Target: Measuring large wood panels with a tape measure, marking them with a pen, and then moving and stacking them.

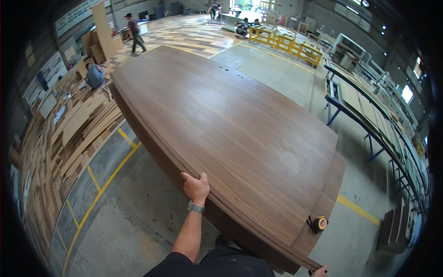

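Note:
A large brown wood-grain panel (221, 120) lies flat on a stack of similar panels, with a few small dark holes by its far edge. My left hand (196, 188), a metal-band watch on its wrist, grips the panel's near long edge. At the near right corner, my right hand (319, 271) is closed at the panel's edge; most of it is cut off by the lower rim. A yellow-and-black tape measure (319, 224) rests at the right end, on a lower panel that sticks out from under the top one.
Blue-legged roller racks (350, 113) stand to the right, yellow frames (286, 44) beyond the far end. Loose boards (83, 134) cover the floor at left, past a yellow floor line (99, 196). One person (134, 32) stands upright, another (94, 76) is low down among the boards.

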Available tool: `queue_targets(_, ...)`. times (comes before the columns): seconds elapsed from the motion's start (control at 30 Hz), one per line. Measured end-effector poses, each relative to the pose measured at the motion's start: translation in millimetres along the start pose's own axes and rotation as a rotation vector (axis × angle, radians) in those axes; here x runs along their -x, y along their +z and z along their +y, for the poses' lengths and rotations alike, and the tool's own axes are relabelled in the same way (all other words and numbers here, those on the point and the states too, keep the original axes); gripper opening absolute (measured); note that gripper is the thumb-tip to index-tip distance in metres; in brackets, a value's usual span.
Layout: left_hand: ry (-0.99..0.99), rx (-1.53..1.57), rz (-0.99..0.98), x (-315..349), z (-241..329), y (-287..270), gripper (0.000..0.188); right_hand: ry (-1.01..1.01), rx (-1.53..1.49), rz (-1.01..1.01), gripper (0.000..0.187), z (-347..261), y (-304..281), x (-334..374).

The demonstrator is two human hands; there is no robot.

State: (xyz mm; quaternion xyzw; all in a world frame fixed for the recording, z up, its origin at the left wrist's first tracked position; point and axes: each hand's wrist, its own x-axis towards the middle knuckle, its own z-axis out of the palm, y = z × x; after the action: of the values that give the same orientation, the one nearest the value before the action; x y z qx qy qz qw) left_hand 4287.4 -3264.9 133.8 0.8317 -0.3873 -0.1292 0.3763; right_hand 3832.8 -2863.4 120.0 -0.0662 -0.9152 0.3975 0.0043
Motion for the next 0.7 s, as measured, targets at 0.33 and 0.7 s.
queue_targets(0.33,0.064,0.075,0.091,-82,-25,10,0.071,-0.163,-0.126,-0.133,0.038,8,24,37)
queue_targets(0.7,0.076,-0.006,-0.009,-98,-17,14,0.067,-0.286,-0.125,-0.103,0.035,-38,23,77)
